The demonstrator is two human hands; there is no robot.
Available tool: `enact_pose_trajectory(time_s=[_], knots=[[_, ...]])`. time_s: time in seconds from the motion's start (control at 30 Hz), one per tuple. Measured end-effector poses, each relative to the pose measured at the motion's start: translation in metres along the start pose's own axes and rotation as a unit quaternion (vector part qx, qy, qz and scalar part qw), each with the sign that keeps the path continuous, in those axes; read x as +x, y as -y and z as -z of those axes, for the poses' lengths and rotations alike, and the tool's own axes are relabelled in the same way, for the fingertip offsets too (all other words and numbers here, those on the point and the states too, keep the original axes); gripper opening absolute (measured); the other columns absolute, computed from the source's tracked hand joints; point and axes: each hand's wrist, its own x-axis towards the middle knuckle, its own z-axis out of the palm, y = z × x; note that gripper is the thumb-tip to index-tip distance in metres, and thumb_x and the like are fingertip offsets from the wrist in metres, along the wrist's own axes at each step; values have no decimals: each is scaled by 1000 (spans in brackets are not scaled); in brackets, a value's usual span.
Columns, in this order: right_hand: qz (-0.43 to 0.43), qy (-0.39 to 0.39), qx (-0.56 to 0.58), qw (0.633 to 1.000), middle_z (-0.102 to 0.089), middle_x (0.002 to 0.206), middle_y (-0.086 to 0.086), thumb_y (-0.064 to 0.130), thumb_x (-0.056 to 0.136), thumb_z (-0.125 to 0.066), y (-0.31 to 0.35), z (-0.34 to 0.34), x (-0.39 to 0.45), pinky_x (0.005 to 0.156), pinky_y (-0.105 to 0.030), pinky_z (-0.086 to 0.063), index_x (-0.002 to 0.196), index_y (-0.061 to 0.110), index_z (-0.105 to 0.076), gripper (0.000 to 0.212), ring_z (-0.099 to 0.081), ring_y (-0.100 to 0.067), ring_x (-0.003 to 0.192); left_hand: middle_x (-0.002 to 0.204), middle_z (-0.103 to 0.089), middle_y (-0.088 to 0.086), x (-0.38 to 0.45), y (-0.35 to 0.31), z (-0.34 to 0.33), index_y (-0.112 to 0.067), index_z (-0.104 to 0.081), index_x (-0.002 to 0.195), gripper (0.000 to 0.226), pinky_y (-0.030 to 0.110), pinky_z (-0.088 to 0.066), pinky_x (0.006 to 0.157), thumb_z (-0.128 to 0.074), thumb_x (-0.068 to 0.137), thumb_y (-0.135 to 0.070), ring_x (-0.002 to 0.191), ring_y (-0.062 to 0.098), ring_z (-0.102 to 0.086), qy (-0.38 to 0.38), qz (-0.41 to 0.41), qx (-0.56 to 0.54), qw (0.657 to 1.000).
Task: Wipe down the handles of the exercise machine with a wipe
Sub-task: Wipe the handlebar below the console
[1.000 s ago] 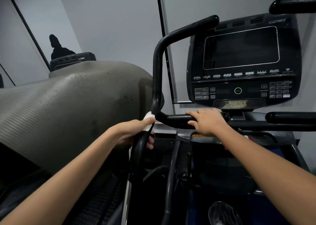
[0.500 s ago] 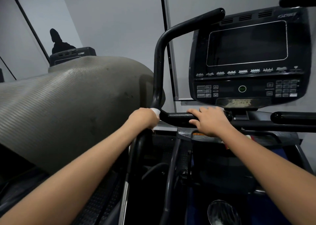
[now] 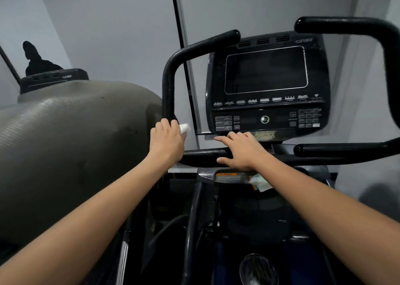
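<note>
The black left handle (image 3: 170, 77) of the exercise machine rises from a low bend and curves right at its top. My left hand (image 3: 166, 140) grips the lower upright part of it, with a white wipe (image 3: 185, 128) wrapped under the fingers; a fold of wipe sticks out to the right. My right hand (image 3: 241, 150) rests on the horizontal black bar (image 3: 201, 154), fingers spread forward and thumb under its near side. The right handle (image 3: 368, 27) loops at the far right, untouched.
The black console (image 3: 267, 83) with a dark screen and buttons stands just behind my right hand. A grey rolled mat (image 3: 71, 146) fills the left side, close to the left handle. A second machine's console (image 3: 52, 78) shows behind it. A cup holder (image 3: 257, 268) sits low.
My left hand has slid with the wipe from below the handle's bend up onto its upright part. My right hand has stayed on the horizontal bar.
</note>
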Motion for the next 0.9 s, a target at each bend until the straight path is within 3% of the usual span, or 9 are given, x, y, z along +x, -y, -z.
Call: enact_pose_trajectory(time_s=[0.1,0.23,0.33,0.47,0.6,0.67,0.77,0.9], knots=[[-23,1,-17,1000,-45,140,-1,67,89,-48,-32,13,-23,111,-40,-27,154,36,-23,76,-43,-23,129,114,-49,12,10,-23,2,-9,-45,114,43,36,-38,80,-31,103,-48,99,28,-49,16,-72,-15,997],[-69,2,-26,997,-48,138,0,69,87,-49,-73,22,-52,109,-39,-28,150,36,-32,73,-44,-22,128,121,-44,11,20,-62,-5,-9,-44,120,46,39,-37,96,-29,103,-50,112,30,-45,93,-136,-114,980],[-105,-3,-26,994,-51,133,0,73,88,-44,-98,29,-72,108,-40,-29,146,37,-39,69,-47,-22,126,122,-41,9,23,-86,-7,-11,-43,124,46,40,-34,101,-32,103,-51,118,29,-42,152,-182,-161,958],[-177,-1,2,984,-54,132,-2,78,88,-29,-133,30,-96,109,-44,-29,140,37,-48,69,-47,-23,128,116,-37,4,26,-94,-22,-15,-41,126,57,40,-35,103,-29,97,-62,115,27,-41,173,-232,-178,941],[-251,75,44,964,-48,142,-4,79,89,-19,-161,22,-113,112,-47,-23,141,40,-47,71,-41,-25,136,110,-34,-2,19,-92,-41,-21,-43,127,88,36,-37,97,-12,77,-87,100,16,-35,122,-255,-180,942],[-273,92,66,955,-48,145,-4,74,93,-16,-167,16,-115,113,-47,-22,141,41,-46,66,-39,-26,138,106,-34,-4,14,-94,-50,-24,-48,120,84,35,-38,93,-10,79,-87,95,14,-34,69,-253,-200,944],[-283,86,70,953,-48,147,-2,66,98,-12,-172,9,-112,114,-47,-22,141,39,-46,61,-38,-26,139,104,-37,-4,12,-97,-55,-31,-53,113,68,39,-39,93,-6,90,-74,96,15,-38,49,-226,-255,939],[-303,94,92,944,-31,160,0,67,97,-8,-178,6,-107,117,-47,-13,152,40,-32,65,-24,-26,148,111,-33,-4,8,-104,-57,-34,-56,111,51,36,-34,96,-10,101,-56,100,15,-34,19,-234,-260,937]])
